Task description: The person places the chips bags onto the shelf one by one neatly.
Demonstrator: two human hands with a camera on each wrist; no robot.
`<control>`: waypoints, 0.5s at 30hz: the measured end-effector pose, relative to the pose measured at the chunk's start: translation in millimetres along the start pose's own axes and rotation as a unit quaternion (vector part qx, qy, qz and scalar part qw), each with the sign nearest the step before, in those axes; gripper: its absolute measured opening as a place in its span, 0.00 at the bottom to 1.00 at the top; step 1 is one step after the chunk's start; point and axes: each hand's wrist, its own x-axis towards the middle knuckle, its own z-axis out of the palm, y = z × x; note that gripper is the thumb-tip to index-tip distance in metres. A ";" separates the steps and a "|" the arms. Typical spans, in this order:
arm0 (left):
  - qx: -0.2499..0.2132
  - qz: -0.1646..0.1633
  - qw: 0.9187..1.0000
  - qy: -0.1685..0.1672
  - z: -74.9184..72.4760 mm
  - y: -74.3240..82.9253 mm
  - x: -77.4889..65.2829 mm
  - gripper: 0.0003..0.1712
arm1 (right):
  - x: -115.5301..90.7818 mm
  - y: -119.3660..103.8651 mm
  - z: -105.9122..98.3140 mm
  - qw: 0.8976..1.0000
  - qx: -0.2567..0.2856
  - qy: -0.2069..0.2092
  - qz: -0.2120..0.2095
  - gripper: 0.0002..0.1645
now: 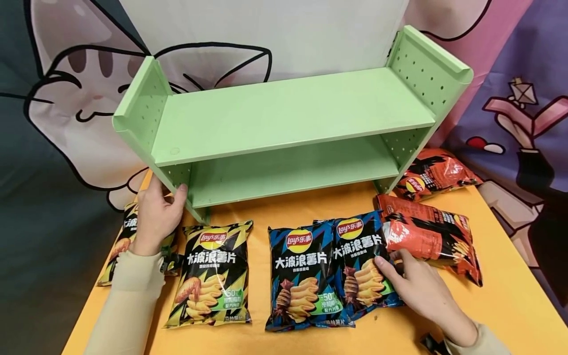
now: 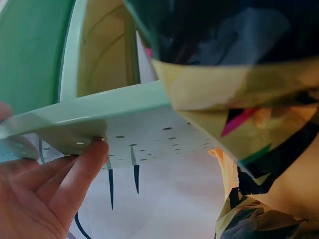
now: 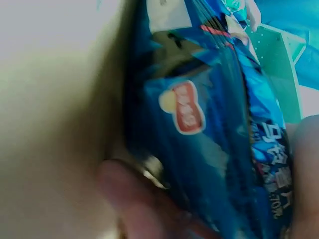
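My left hand (image 1: 159, 212) holds the lower front of the left side panel of a light green two-tier shelf (image 1: 293, 118). In the left wrist view, the fingers (image 2: 84, 174) lie against the perforated panel (image 2: 164, 132). A blue-and-black bag of potato chips (image 1: 361, 261) is pinched at its right edge by my right hand (image 1: 423, 286), thumb on its front. The right wrist view shows this bag (image 3: 199, 149) up close, partly turned. It overlaps another blue chip bag (image 1: 299, 276) on its left. A yellow-and-black chip bag (image 1: 215, 276) lies before the shelf's left end.
Another yellow-and-black bag (image 1: 120, 246) lies partly behind my left forearm. Two red chip bags, one nearer (image 1: 426, 231) and one farther back (image 1: 437, 172), lie by the shelf's right end. Everything rests on an orange table (image 1: 259, 340), with printed cloth behind.
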 end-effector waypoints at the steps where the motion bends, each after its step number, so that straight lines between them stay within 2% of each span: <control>1: 0.004 0.003 1.000 -0.001 0.5 0.1 0.1 0.25 | 1.3 1.8 1.2 1.000 0.006 -0.004 0.001 0.49; 6: 0.022 0.009 1.000 0.001 2.4 0.9 1.0 0.22 | 5.1 6.9 5.4 1.000 0.020 -0.015 -0.006 0.55; 9: 0.023 0.007 1.000 0.007 2.8 0.9 0.5 0.22 | 3.6 6.6 7.6 0.999 0.030 0.007 -0.019 0.54; 11: 0.024 0.006 1.000 0.011 3.0 0.9 0.2 0.21 | 1.7 4.9 9.2 0.998 0.040 0.045 -0.036 0.48; 14: 0.023 0.008 1.000 0.017 2.8 1.3 0.3 0.21 | -0.1 2.2 13.2 0.988 0.056 0.121 -0.075 0.32; 15: 0.023 0.009 1.000 0.019 2.7 1.5 0.5 0.21 | -0.1 1.8 14.6 0.983 0.061 0.147 -0.091 0.24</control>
